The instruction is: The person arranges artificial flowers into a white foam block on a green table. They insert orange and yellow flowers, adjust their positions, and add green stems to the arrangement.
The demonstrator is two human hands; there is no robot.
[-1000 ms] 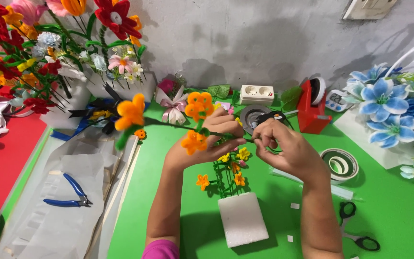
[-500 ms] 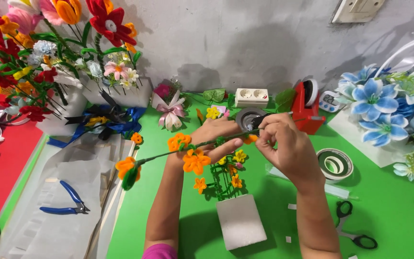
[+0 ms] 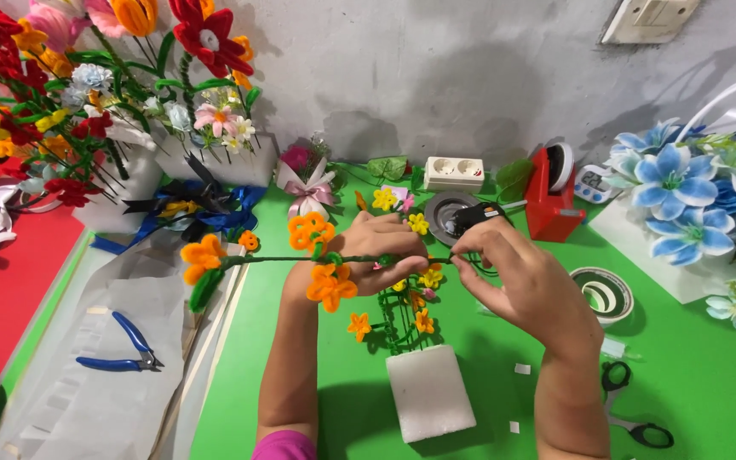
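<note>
Left hand (image 3: pixel 382 253) is wrapped around a green stem (image 3: pixel 300 259) with orange flowers (image 3: pixel 312 232), holding it roughly level above the green table (image 3: pixel 709 383). Stem runs out to the left, ending in another orange bloom (image 3: pixel 204 255) with a green leaf below it. Right hand (image 3: pixel 526 281) pinches the stem's right end between thumb and fingers, just beside the left hand (hands nearly touching, both closed on the same stem). Directly below them: a white foam block (image 3: pixel 429 393) with small yellow and orange flowers stuck in it. Blue pliers (image 3: pixel 125 351) lie well to the left on clear plastic sheeting. Scissors (image 3: pixel 632 409) on the table near the right forearm, a roll of tape (image 3: pixel 606 294) just right of the right hand, red tape dispenser (image 3: pixel 551 192) behind it.
</note>
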